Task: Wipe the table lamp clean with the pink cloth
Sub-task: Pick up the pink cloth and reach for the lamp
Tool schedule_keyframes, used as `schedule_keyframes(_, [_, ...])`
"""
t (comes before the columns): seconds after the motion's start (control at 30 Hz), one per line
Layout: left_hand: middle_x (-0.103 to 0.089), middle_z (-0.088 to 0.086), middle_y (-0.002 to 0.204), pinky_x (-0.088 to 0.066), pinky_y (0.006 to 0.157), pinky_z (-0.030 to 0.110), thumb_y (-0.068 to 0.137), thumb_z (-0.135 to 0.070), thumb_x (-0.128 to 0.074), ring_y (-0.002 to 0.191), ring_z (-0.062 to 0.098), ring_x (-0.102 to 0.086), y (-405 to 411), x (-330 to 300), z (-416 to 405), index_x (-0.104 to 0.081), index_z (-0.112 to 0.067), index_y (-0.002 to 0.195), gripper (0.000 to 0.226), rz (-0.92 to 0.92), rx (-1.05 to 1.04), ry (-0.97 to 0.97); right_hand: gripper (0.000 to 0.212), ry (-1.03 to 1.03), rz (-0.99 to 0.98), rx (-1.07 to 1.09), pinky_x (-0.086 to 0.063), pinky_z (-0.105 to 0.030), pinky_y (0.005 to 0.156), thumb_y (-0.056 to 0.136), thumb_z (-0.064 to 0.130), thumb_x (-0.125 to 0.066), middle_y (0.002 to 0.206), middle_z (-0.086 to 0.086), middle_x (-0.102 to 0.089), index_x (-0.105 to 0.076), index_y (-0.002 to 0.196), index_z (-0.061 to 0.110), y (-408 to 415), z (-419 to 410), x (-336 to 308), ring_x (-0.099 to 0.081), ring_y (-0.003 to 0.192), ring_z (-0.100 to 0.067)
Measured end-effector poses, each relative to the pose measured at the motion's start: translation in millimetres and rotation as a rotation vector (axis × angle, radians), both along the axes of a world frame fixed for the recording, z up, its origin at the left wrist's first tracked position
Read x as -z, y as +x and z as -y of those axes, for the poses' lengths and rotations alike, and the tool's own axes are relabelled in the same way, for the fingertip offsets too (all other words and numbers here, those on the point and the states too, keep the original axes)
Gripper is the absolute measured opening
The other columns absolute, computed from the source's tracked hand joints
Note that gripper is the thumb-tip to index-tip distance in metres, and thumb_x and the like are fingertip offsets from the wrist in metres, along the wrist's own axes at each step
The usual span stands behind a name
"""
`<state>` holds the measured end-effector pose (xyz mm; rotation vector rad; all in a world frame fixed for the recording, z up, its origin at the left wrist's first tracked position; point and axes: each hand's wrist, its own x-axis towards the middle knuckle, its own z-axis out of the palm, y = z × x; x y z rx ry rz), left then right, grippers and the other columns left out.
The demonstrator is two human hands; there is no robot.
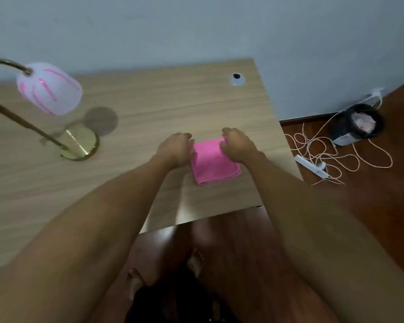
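A folded pink cloth (214, 164) lies flat on the wooden table (173, 106), near its right side. My left hand (175, 149) rests on the cloth's far left corner with the fingers curled over it. At the far right corner, my right hand (237, 145) pinches the edge in the same way. The table lamp stands at the left: a white shade with pink streaks (49, 88), a curved brass neck, and a round brass base (79, 142). Neither hand is near the lamp.
A white cable grommet (237, 79) sits at the table's far right. On the brown floor to the right lie a black bin (357, 125), a white power strip (311, 166) and tangled cords. A grey wall runs behind the table.
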<state>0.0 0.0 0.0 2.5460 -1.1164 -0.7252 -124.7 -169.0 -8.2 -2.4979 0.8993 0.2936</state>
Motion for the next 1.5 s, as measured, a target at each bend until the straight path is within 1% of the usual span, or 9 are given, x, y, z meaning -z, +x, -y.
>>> schedule_keyframes(0.2, [-0.063, 0.013, 0.095, -0.044, 0.069, 0.037, 0.088, -0.016, -0.058, 0.091, 0.037, -0.062, -7, 44, 11, -0.053, -0.017, 0.084, 0.007, -0.031, -0.103, -0.081, 0.038, -0.041, 0.014, -0.098, -0.044, -0.046, 0.101, 0.094, 0.002, -0.051, 0.134, -0.019, -0.057, -0.053, 0.132, 0.004, 3, 13, 33, -0.049, 0.127, -0.039])
schedule_keyframes(0.43, [-0.073, 0.004, 0.089, -0.061, 0.078, 0.040, 0.087, -0.006, -0.065, 0.086, 0.024, -0.071, -10, 62, 14, -0.074, -0.011, 0.091, 0.011, -0.259, -0.398, -0.236, 0.020, -0.081, 0.013, -0.049, -0.040, -0.043, 0.097, 0.096, 0.019, -0.057, 0.119, -0.010, -0.061, -0.066, 0.113, 0.018, 9, 13, 40, -0.049, 0.117, -0.032])
schedule_keyframes(0.6, [-0.074, 0.014, 0.088, -0.061, 0.069, 0.039, 0.081, 0.001, -0.066, 0.074, 0.021, -0.068, -6, 25, 2, -0.069, 0.002, 0.095, 0.014, -0.472, -0.536, -0.372, 0.018, 0.213, 0.110, 0.118, -0.045, -0.042, 0.089, 0.078, 0.009, -0.063, 0.088, 0.004, -0.062, -0.053, 0.078, 0.025, 4, 5, 13, -0.060, 0.095, -0.026])
schedule_keyframes(0.8, [-0.058, 0.001, 0.069, -0.043, 0.058, 0.026, 0.087, 0.004, -0.064, 0.062, 0.012, -0.051, 11, -46, -14, -0.063, -0.015, 0.086, 0.019, -0.528, -0.437, -0.455, 0.037, 0.562, 0.128, 0.032, -0.057, -0.035, 0.054, 0.076, -0.011, -0.065, 0.089, -0.015, -0.071, -0.064, 0.109, 0.008, 9, -22, -48, -0.066, 0.065, -0.025])
schedule_keyframes(1.0, [-0.058, -0.002, 0.070, -0.042, 0.061, 0.026, 0.082, 0.003, -0.060, 0.065, 0.012, -0.050, 33, -101, -35, -0.060, -0.017, 0.095, 0.024, -0.422, -0.362, -0.545, 0.025, 0.619, 0.246, -0.013, -0.055, -0.037, 0.063, 0.082, 0.012, -0.083, 0.087, -0.011, -0.072, -0.068, 0.101, 0.009, 42, -66, -87, -0.068, 0.072, -0.027])
schedule_keyframes(1.13, [-0.067, 0.005, 0.085, -0.054, 0.078, 0.033, 0.082, 0.001, -0.066, 0.078, 0.018, -0.061, 55, -128, -56, -0.062, -0.020, 0.094, 0.024, -0.326, -0.393, -0.628, 0.015, 0.591, 0.264, -0.030, -0.052, -0.039, 0.062, 0.094, 0.011, -0.068, 0.088, -0.015, -0.071, -0.071, 0.105, 0.002, 69, -95, -113, -0.068, 0.076, -0.032])
schedule_keyframes(1.23, [-0.070, 0.000, 0.094, -0.052, 0.078, 0.022, 0.086, -0.008, -0.069, 0.086, 0.016, -0.066, 72, -151, -81, -0.069, -0.012, 0.099, 0.014, -0.168, -0.434, -0.723, 0.017, 0.537, 0.302, 0.064, -0.049, -0.034, 0.058, 0.097, 0.015, -0.063, 0.083, -0.011, -0.066, -0.069, 0.094, 0.000, 86, -113, -129, -0.063, 0.070, -0.025])
schedule_keyframes(1.37, [-0.071, -0.012, 0.086, -0.060, 0.080, 0.037, 0.085, -0.031, -0.061, 0.084, 0.017, -0.073, 105, -184, -128, -0.064, -0.033, 0.084, 0.004, 0.053, -0.416, -0.764, 0.016, 0.562, 0.409, 0.264, -0.043, -0.033, 0.056, 0.093, 0.016, -0.065, 0.074, -0.009, -0.062, -0.062, 0.079, 0.009, 111, -133, -141, -0.058, 0.064, -0.023])
schedule_keyframes(1.5, [-0.070, -0.012, 0.083, -0.057, 0.078, 0.039, 0.090, -0.029, -0.058, 0.078, 0.017, -0.068, 140, -211, -183, -0.068, -0.023, 0.091, 0.012, 0.308, -0.377, -0.769, 0.021, 0.645, 0.589, 0.504, -0.040, -0.026, 0.050, 0.089, 0.012, -0.067, 0.066, -0.005, -0.060, -0.060, 0.070, 0.012, 143, -163, -149, -0.057, 0.060, -0.021])
